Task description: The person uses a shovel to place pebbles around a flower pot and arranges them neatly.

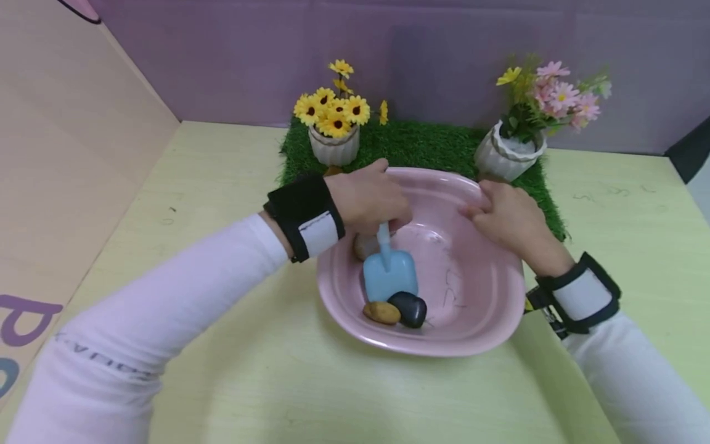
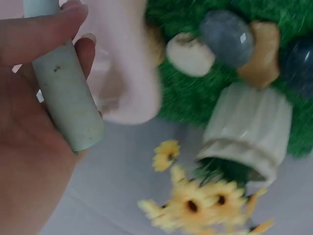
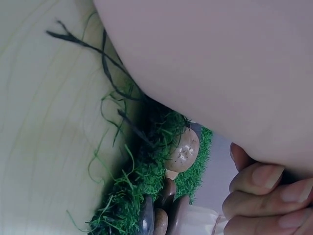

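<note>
A pink plastic basin point(image 1: 471, 296) stands partly on a green turf mat. Inside it my left hand point(image 1: 370, 198) grips the handle of a light blue toy shovel point(image 1: 391, 275); the handle point(image 2: 68, 98) crosses the palm in the left wrist view. The scoop lies near a black stone point(image 1: 409, 309), a brown stone point(image 1: 381, 312) and a paler stone point(image 1: 366, 246), at the basin's left side. With fingers curled under the rim and thumb inside, my right hand point(image 1: 510, 219) holds the basin's far right edge.
Behind the basin, a white pot of yellow flowers point(image 1: 334, 148) and a tilted white pot of pink flowers point(image 1: 507, 157) stand on the turf mat point(image 1: 421, 142). Several stones lie there, including a grey stone point(image 2: 227, 38). A purple wall point(image 1: 222, 61) rises behind the table point(image 1: 266, 382).
</note>
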Available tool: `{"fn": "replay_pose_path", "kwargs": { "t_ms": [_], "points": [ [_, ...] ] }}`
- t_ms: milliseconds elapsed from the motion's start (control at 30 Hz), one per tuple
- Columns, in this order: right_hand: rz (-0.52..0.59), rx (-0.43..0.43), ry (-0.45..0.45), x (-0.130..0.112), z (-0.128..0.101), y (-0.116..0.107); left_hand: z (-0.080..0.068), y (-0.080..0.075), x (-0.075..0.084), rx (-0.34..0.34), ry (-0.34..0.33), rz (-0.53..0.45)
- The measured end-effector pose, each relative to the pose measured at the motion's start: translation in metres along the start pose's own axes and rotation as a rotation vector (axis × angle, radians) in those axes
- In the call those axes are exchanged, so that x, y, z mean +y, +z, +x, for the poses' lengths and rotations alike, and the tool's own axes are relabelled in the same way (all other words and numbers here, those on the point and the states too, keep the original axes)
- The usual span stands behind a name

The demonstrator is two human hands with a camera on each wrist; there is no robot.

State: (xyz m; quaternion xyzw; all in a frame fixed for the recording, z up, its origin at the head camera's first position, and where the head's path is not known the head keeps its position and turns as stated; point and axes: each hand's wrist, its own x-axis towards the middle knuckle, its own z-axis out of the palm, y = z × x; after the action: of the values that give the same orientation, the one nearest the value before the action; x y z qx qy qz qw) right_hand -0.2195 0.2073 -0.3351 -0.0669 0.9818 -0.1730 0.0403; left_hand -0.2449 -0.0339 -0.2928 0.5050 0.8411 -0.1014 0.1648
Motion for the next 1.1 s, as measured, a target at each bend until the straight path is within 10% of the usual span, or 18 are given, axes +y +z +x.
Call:
{"fn": "replay_pose_path", "kwargs": {
  "t_ms": [1100],
  "points": [
    [0.003,0.002,-0.004,0.000,-0.001,0.000,0.005,0.019,-0.016,0.066,0.074,-0.284]
  ]
}}
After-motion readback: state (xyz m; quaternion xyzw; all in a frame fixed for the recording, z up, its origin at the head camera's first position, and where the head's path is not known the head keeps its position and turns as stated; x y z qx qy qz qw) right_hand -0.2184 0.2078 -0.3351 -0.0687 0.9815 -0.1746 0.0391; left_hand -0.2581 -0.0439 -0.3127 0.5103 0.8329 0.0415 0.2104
